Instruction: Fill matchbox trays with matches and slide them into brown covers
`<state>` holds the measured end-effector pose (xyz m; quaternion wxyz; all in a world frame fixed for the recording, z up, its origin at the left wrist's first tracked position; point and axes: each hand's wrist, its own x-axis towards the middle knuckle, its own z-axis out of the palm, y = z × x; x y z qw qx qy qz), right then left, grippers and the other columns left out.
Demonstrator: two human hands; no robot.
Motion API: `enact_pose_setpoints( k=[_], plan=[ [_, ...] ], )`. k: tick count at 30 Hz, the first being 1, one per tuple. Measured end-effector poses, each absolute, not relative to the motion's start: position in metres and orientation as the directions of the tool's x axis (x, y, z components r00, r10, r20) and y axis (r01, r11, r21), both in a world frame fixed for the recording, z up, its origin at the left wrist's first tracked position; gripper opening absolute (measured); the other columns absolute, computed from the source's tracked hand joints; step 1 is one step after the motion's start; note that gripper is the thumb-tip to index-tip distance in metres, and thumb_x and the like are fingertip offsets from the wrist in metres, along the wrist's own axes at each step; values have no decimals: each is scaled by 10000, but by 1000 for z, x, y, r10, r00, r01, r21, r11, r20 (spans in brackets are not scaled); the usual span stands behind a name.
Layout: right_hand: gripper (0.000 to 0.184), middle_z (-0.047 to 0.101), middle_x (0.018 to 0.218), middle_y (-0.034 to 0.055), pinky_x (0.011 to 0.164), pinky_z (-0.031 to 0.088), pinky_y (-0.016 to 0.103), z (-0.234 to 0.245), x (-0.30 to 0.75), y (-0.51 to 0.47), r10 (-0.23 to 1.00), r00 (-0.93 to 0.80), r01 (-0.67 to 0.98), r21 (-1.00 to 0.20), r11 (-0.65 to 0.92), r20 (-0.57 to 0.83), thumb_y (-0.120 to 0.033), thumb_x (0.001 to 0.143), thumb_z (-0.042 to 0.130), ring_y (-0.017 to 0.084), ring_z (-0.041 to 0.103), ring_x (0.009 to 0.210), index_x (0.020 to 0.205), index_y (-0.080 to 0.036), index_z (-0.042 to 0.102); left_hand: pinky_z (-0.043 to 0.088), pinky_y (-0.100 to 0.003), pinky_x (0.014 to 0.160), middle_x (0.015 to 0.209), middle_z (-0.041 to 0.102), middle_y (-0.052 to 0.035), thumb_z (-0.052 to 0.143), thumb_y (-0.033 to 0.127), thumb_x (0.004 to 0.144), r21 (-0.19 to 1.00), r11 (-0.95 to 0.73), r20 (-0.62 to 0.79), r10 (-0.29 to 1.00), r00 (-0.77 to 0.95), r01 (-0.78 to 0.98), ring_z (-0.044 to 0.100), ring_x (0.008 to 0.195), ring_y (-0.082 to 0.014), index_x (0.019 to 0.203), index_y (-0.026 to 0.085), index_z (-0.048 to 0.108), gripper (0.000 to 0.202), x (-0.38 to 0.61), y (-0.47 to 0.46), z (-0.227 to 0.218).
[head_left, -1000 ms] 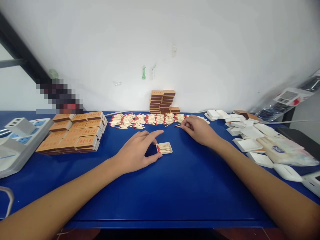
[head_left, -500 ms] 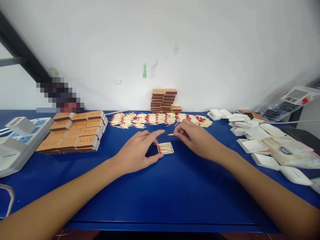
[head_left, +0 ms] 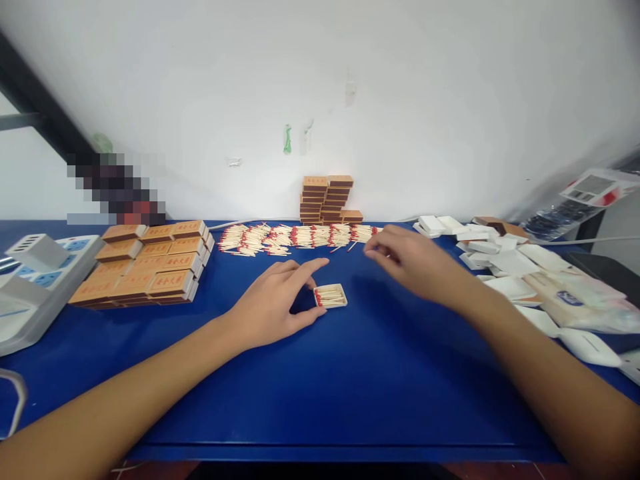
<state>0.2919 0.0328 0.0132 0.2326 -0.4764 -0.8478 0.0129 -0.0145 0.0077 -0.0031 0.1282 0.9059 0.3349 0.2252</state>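
A small white matchbox tray [head_left: 331,295] with several red-tipped matches in it lies on the blue table [head_left: 350,380]. My left hand [head_left: 273,300] rests beside it, thumb and fingers closed on the tray's left end, index finger stretched over its far side. My right hand [head_left: 410,257] is above the table just behind and to the right of the tray, at the right end of a long row of loose matches [head_left: 295,237]. Motion blurs its fingers, and I cannot see whether they hold anything.
Orange closed matchboxes [head_left: 150,263] are laid out in layers at the left, and a taller stack [head_left: 327,199] stands against the wall. Empty white trays [head_left: 493,257] and plastic packets [head_left: 575,293] crowd the right side. A power strip [head_left: 35,280] lies at the far left.
My right hand brought a match from the row to the tray half a second ago and has now swung back to the row. The left hand and tray have stayed put.
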Motion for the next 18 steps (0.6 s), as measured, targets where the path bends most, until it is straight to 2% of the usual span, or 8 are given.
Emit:
enact_pose_setpoints(
  k=[2, 5, 10, 13, 18],
  plan=[
    [207, 698, 942, 95, 726, 458, 356, 15, 320, 47, 864, -398, 851, -226, 473, 308, -335, 1012, 570, 242, 640, 818, 947, -222, 731, 519, -457, 1068, 1166, 756, -17, 773, 325, 964, 385, -740, 320, 667, 673, 551, 652, 1134, -266, 1581, 274, 397, 724, -15, 7, -3],
    [208, 712, 932, 87, 704, 462, 351, 11, 347, 62, 900, -392, 866, -253, 431, 191, -398, 949, 637, 251, 641, 815, 986, -240, 769, 510, -458, 1083, 1165, 756, -14, 771, 323, 966, 389, -739, 319, 669, 672, 551, 650, 1135, -261, 1583, 279, 395, 724, -15, 7, -3],
    [206, 719, 846, 73, 659, 463, 350, -1, 350, 70, 930, -357, 862, -354, 363, 86, -398, 946, 603, 235, 623, 731, 894, -234, 717, 508, -462, 1083, 1173, 755, -18, 760, 322, 975, 385, -738, 308, 669, 677, 554, 643, 1139, -261, 1588, 269, 391, 718, -16, 6, -2],
    [231, 709, 813, 62, 640, 446, 342, -5, 348, 72, 929, -358, 851, -375, 367, 98, -433, 965, 584, 222, 599, 697, 886, -237, 678, 512, -461, 1075, 1172, 757, -18, 755, 320, 978, 386, -742, 309, 664, 681, 548, 642, 1132, -259, 1593, 270, 384, 720, -16, 6, -1],
    [273, 687, 857, 65, 674, 434, 347, -9, 350, 75, 914, -355, 852, -334, 403, 196, -497, 976, 602, 227, 582, 739, 975, -235, 676, 505, -465, 1092, 1177, 760, -20, 752, 332, 980, 389, -730, 288, 676, 679, 562, 644, 1158, -266, 1599, 274, 384, 723, -16, 6, 0]
  ],
)
